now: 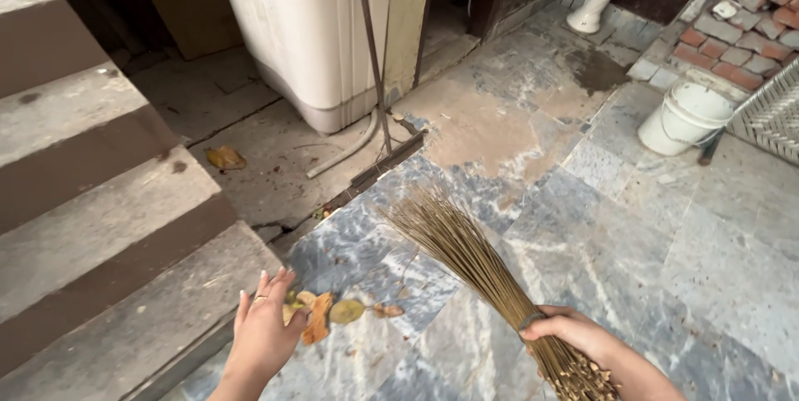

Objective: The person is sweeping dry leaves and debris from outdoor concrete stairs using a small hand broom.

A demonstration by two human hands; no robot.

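Note:
My right hand point(574, 336) grips a bundle broom of thin brown sticks point(466, 255) near its bound end; the splayed tips point up-left over the marble floor. My left hand point(265, 330) is spread flat, fingers apart, at the foot of the steps, right beside a small heap of dry yellow and orange leaves point(329, 314) on the floor. A ring shows on one finger. The hand holds nothing.
Concrete steps point(91, 226) rise on the left. A white washing machine point(312, 31) with a yellow lid stands at the back, a long-handled floor wiper point(379, 143) leaning on it. A white bucket point(687, 118) sits right, a lone leaf point(225, 158) by the steps.

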